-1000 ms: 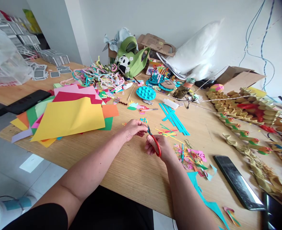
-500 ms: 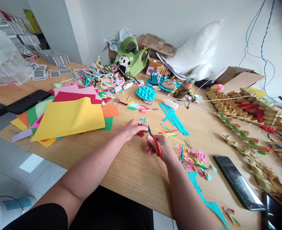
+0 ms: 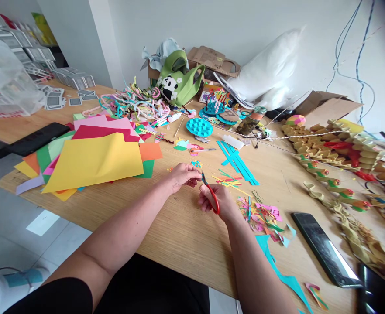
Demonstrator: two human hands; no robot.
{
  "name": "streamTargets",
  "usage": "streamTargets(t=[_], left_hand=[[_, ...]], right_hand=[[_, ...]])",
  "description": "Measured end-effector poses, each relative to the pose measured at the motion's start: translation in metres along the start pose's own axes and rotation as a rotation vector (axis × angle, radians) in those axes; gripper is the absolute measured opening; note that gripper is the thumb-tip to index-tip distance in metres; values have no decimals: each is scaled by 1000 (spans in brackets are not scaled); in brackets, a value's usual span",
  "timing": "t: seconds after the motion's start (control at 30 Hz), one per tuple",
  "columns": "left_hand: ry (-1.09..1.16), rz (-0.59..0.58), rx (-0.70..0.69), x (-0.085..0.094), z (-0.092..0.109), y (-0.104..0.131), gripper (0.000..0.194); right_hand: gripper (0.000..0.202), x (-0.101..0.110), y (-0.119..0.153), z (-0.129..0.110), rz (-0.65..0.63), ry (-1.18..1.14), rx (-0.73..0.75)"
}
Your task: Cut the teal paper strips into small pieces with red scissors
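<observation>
My right hand (image 3: 219,201) is closed round the red handles of a pair of scissors (image 3: 213,197), whose blades point up and left. Just left of the blades, the thumb and fingers of my left hand (image 3: 183,176) are pinched together at the tips; what they hold is too small to make out. Beyond the fingertips is a little heap of tiny blue and yellow paper bits (image 3: 196,164). Thin coloured paper strips (image 3: 229,179) lie behind my right hand, and a pile of paper scraps (image 3: 259,216) is to its right.
Coloured paper sheets (image 3: 97,159) are stacked on the left. Blue strips (image 3: 240,163), a blue disc (image 3: 199,127) and a pen (image 3: 205,150) lie farther back. A phone (image 3: 325,248) and egg-carton pieces (image 3: 330,144) are on the right. A green panda bag (image 3: 182,83) stands behind.
</observation>
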State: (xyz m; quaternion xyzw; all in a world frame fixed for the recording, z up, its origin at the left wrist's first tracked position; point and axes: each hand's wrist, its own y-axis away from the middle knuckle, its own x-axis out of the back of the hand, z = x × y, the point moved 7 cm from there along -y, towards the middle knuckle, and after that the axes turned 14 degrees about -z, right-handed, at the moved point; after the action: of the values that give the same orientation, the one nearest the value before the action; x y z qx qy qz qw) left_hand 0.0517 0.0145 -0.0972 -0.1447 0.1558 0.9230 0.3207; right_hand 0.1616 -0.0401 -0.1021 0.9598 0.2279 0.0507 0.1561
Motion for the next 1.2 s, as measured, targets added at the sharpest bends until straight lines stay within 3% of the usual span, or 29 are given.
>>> streamTargets(t=[0.6, 1.2], left_hand=[[61, 51, 11, 4, -1, -1, 16], [0, 39, -21, 3, -1, -2, 8]], right_hand=[[49, 1, -1, 0, 16, -2, 1], [47, 1, -1, 1, 19, 1, -8]])
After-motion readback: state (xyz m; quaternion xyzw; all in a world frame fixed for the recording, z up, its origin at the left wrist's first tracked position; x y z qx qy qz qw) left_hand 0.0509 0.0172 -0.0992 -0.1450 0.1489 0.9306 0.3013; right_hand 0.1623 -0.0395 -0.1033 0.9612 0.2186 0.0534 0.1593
